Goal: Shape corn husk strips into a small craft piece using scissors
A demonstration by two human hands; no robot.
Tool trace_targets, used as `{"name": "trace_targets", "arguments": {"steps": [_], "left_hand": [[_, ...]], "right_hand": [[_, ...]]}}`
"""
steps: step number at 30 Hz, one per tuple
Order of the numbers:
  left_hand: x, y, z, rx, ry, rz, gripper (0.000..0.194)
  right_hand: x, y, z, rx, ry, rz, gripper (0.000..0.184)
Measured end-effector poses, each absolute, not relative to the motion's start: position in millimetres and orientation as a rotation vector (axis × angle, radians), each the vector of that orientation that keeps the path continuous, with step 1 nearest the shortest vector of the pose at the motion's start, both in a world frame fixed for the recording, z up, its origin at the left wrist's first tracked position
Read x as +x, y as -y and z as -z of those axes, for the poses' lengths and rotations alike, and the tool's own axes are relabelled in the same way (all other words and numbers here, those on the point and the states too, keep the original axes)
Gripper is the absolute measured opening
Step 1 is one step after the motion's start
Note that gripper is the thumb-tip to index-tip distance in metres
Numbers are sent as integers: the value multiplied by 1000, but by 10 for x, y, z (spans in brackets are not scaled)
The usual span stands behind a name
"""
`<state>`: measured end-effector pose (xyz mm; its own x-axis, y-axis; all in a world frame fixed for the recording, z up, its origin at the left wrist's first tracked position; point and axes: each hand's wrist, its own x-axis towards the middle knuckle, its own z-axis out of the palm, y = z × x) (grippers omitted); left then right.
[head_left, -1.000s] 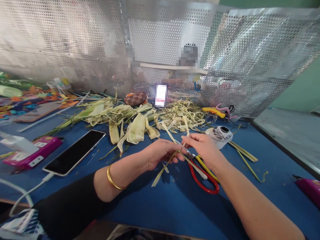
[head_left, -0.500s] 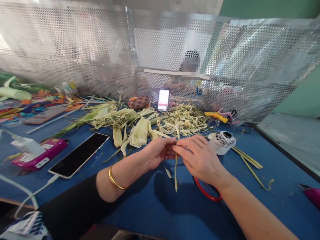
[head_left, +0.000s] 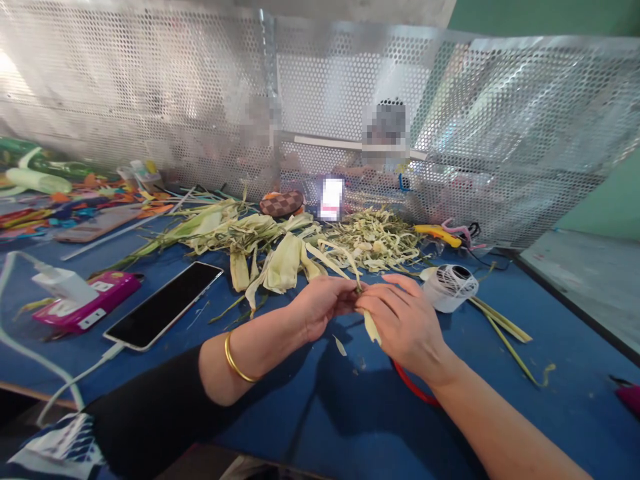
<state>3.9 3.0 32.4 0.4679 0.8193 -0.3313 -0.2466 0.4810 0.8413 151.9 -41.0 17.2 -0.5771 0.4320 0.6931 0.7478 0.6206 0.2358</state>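
Observation:
My left hand [head_left: 324,305] and my right hand [head_left: 406,323] meet above the blue table, fingertips pinched on corn husk strips [head_left: 371,327]. Two strip ends rise beyond the fingers, and a paler end hangs below my right fingers. Where the strips cross is mostly hidden by the fingers. Beneath my right hand lie scissors, with only part of the red handle [head_left: 413,385] showing. A small husk scrap [head_left: 340,345] rests on the table below my left hand. Past the hands are broad dried corn husks [head_left: 283,267] and a heap of thin husk shreds [head_left: 383,240].
A white spool [head_left: 451,290] and loose stalks [head_left: 505,327] sit to the right. On the left are a phone [head_left: 165,303] on a cable and a magenta power strip [head_left: 87,307]. A perforated metal screen [head_left: 340,80] stands behind, with people beyond it.
My right hand has turned over the strips and closed in against my left fingertips. The crossed lower ends have swung together and are now mostly covered. The scissors are more hidden.

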Motion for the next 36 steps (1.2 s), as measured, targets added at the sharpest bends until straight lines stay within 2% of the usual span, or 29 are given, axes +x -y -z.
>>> {"name": "trace_targets", "arguments": {"steps": [4,14,16,18,20,23,26,28,36], "left_hand": [[39,-27,-318,861,-830,-746,17],[3,-73,-284,903,-794,-793,14],[-3,-65,-281,929,-813,-791,12],[-12,-61,-283,971,-816,-744,10],[-22,-62,-285,1019,-799,-656,19],[-31,-62,-277,1098,-768,-533,25],[-26,-52,-258,1161,-742,-475,21],[-15,-41,-248,1138,-735,-478,21],[37,-10,-202,1069,-783,-565,15]], "right_hand": [[1510,417,-200,-923,2270,626,19],[1465,435,-166,-870,2276,710,19],[1491,450,-183,-799,2306,580,19],[1536,448,-199,-816,2171,371,27],[1586,417,-206,-1001,1887,128,35],[1619,338,-202,-1335,1568,-367,35],[1580,291,-198,-1355,1437,-861,34],[1533,290,-200,-1288,1346,-948,30],[1479,300,-190,-1298,1218,-840,20]]}}
